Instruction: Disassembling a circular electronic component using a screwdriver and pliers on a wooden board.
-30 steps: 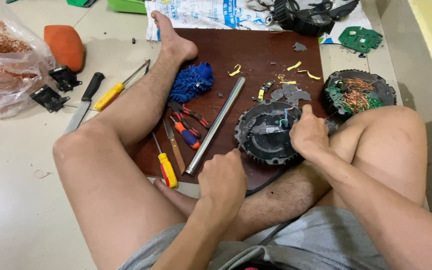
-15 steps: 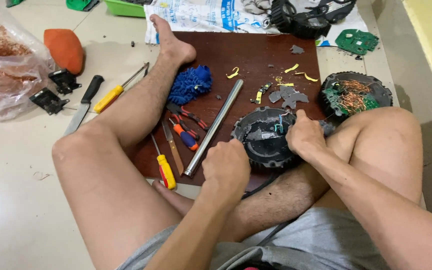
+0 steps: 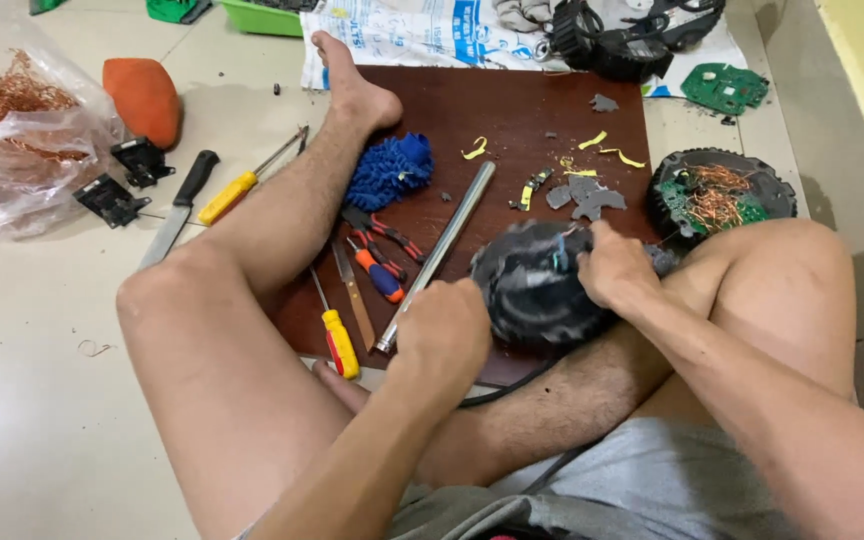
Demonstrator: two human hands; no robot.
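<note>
Round black motor housing (image 3: 537, 285) w/ wiring looks heavy, stiff; right hand (image 3: 617, 270) closed on its far-right rim, left hand (image 3: 444, 330) fisted at near-left edge; contents can't tell.

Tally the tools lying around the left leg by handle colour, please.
Yellow-handled tools: 2
Black-handled knife: 1
Red-handled pliers: 1
Orange-and-blue screwdriver: 1
Total: 5

A brown board (image 3: 512, 110) lay on the tiled floor (image 3: 22, 370) at frame centre. On it: blue mop head (image 3: 389, 170), steel tube (image 3: 439, 252), screwdrivers (image 3: 337, 340), pliers (image 3: 382, 232), yellow scraps (image 3: 602, 150). On the tiles at left: knife (image 3: 177, 215), bag of copper wire (image 3: 17, 130).
</note>
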